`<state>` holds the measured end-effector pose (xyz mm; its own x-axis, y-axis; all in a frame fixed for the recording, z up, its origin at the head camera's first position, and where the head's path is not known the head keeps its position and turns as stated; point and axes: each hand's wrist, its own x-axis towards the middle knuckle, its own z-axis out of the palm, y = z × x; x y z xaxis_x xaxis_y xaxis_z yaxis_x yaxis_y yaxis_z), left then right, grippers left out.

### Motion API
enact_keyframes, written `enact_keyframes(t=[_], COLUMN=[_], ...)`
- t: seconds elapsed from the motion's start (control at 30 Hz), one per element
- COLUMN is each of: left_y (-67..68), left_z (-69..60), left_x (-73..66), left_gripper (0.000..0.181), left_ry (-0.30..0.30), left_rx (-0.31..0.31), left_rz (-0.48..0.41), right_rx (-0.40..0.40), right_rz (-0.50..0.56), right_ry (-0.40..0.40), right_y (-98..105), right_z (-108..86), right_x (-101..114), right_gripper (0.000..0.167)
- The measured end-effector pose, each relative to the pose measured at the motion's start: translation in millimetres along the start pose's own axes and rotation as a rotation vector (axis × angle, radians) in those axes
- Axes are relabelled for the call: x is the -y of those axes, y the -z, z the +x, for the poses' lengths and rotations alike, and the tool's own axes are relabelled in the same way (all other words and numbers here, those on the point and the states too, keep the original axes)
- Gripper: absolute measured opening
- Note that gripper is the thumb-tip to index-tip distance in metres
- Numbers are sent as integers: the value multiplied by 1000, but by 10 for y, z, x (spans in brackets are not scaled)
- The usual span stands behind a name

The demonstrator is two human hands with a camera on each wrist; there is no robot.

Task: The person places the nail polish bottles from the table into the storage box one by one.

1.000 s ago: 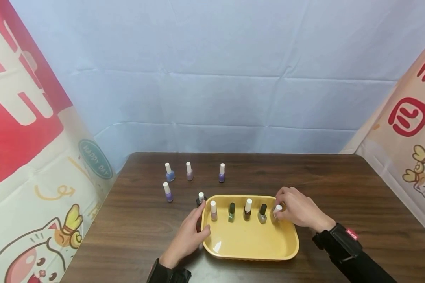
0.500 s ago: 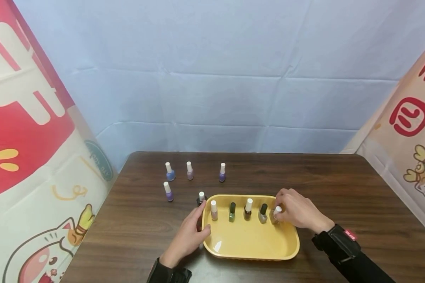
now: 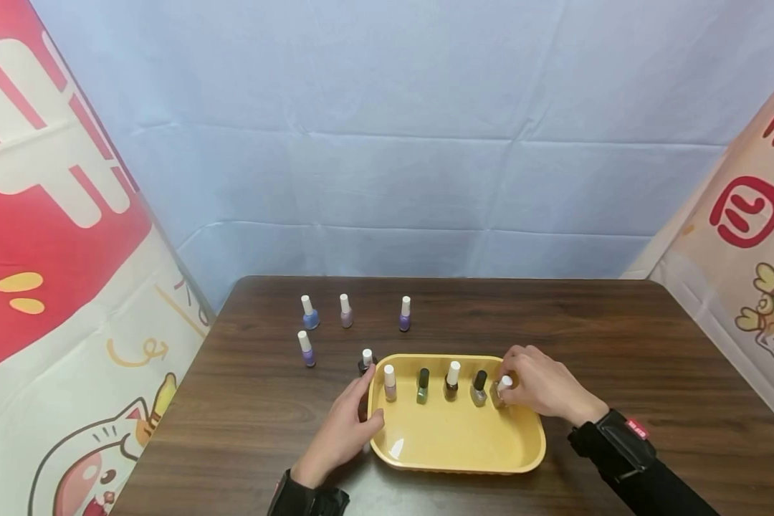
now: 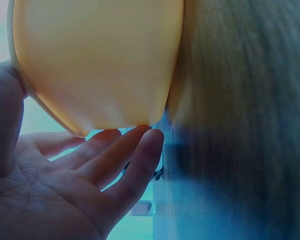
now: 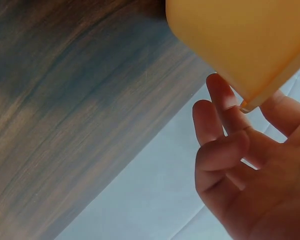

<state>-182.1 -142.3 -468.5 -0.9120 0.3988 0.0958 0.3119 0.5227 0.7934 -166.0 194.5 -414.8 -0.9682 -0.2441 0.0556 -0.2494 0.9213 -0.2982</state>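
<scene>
A yellow tray [image 3: 458, 448] holds a row of upright nail polish bottles along its far side, among them a green bottle [image 3: 422, 387]. My left hand [image 3: 340, 431] grips the tray's left end, thumb at the rim and fingers against the outer wall, as the left wrist view shows with the hand [image 4: 65, 185] below the tray [image 4: 100, 60]. At the far right corner my right hand [image 3: 551, 385] pinches a white-capped bottle [image 3: 504, 384] between thumb and forefinger. In the right wrist view its other fingers lie outside the tray [image 5: 240, 40]; the bottle is hidden there.
On the brown table [image 3: 245, 423], beyond and left of the tray, stand a blue bottle [image 3: 310, 319], a pale bottle [image 3: 346, 317] and two purple bottles [image 3: 405, 322], [image 3: 307, 356]. A dark bottle [image 3: 364, 365] stands by the tray's left far corner.
The bottle in my right hand has shifted very slightly left and toward me inside the tray. My left hand has stayed at the tray's left end.
</scene>
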Motion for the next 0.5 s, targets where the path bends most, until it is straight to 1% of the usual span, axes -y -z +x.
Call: enact_keyframes(t=[0.3,0.5], left_y=[0,2], left_z=[12,14], left_x=[18,14], left_gripper=[75,75], left_ry=[0,27], left_rx=[4,14], left_rz=[-2,-5], right_rx=[12,45], right_rz=[5,27], right_ry=[-2,-29], right_y=[-2,-2], right_z=[7,21], right_x=[1,-5], right_gripper=[10,11])
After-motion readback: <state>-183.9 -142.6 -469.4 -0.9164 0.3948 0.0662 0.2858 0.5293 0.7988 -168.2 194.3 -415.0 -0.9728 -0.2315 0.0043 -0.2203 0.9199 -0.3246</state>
